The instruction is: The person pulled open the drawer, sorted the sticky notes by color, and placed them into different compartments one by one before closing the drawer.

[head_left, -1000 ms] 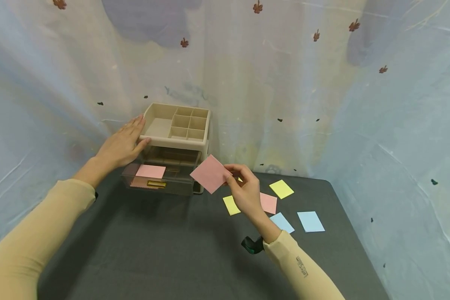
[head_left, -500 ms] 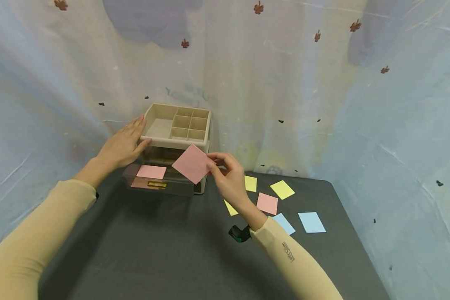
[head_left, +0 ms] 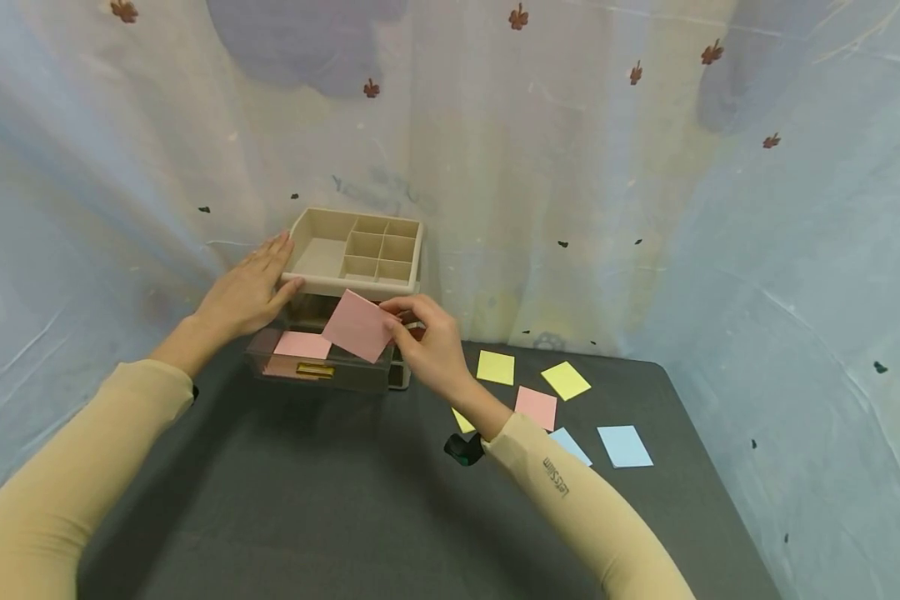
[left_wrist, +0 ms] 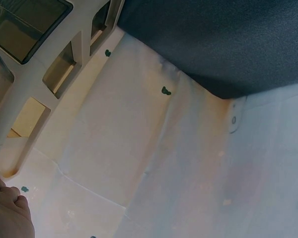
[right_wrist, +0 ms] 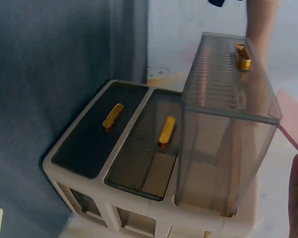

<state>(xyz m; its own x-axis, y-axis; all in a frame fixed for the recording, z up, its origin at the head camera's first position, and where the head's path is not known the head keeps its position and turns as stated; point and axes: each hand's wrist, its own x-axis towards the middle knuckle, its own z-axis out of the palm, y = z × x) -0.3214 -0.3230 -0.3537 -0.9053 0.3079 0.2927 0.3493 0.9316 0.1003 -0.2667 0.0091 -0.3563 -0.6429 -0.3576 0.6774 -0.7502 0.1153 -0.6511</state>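
A cream desktop drawer organizer [head_left: 330,285] stands at the back left, its clear top drawer [head_left: 363,377] pulled out. Pink sticky notes [head_left: 300,343] lie in the drawer's left part. My left hand [head_left: 243,287] rests on the organizer's left side with straight fingers, thumb at the front rim. In the left wrist view just a bit of that hand [left_wrist: 10,210] shows beside the frame. Between thumb and fingertips my right hand [head_left: 435,346] pinches a pink sticky note [head_left: 356,327] over the drawer. The right wrist view shows this note [right_wrist: 292,119] close to the drawer's upper edge.
Right of the organizer, yellow notes [head_left: 496,367], a pink note [head_left: 536,407] and blue notes [head_left: 625,447] lie spread on the dark table [head_left: 307,500]. Two lower drawers [right_wrist: 144,158] with gold handles are closed. A patterned curtain [head_left: 480,167] hangs behind.
My right hand has carried the pink sticky note leftward from over the table's notes to above the pulled-out drawer. The left hand has stayed on the organizer.
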